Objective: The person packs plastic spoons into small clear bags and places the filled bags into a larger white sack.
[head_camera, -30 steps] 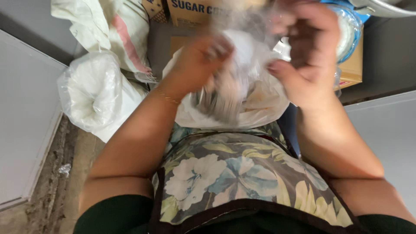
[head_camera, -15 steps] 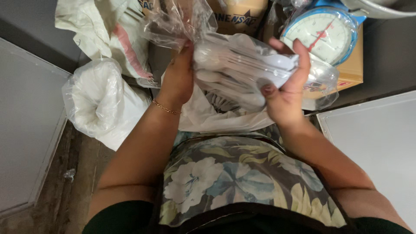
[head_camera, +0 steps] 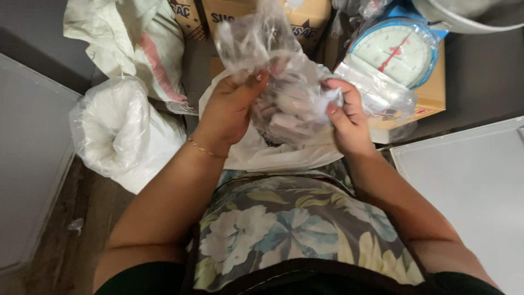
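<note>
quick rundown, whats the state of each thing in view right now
left hand: gripping the clear bag near its top
right hand: pinching the clear bag's side
clear plastic bag: held up, crumpled, pale pieces inside
big white sack: full, on the floor, top bunched
woven sack: slumped, crumpled
dial scale: wrapped in clear plastic, resting on a cardboard box
white plastic bag: open below the hands

- One view only, from a camera worn on the person's head, so no second view overlaps it.
- It faces steeply down along the floral-print apron [head_camera: 295, 235] toward the dark floor.
- It sits close: both forearms fill the lower frame, hands near centre.
</note>
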